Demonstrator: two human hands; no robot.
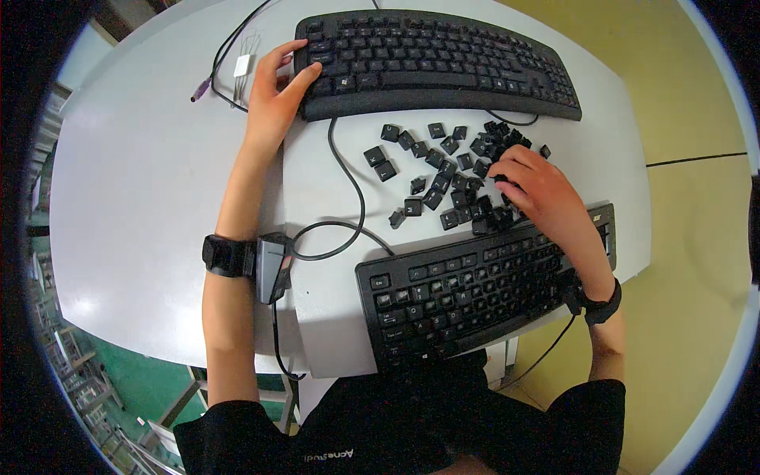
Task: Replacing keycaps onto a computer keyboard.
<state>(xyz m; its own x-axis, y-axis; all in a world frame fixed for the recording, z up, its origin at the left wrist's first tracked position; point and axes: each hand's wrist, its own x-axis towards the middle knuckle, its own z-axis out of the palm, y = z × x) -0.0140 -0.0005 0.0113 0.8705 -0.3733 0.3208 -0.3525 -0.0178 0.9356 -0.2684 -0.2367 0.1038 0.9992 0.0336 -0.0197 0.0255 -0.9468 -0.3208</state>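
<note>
My left hand (277, 91) is at the left end of the far black keyboard (435, 101), with its thumb on the lower left keys and its other fingers bent around the edge. To the right, my right hand (532, 184) reaches into a heap of loose black keycaps (440, 181). Its thumb and fingers curl together around a dark keycap, partly hidden by the hand. Beneath my right forearm lies a second black keyboard (467, 293), slightly tilted on the table, with many keycaps off and bare key sockets showing.
Left of the far keyboard lie a wire keycap puller (243, 66) and a cable with a purple plug (201, 89). A black cable (362, 206) loops between the keyboards. The white table (150, 198) has a seam near my left forearm. Straps with small devices circle both wrists.
</note>
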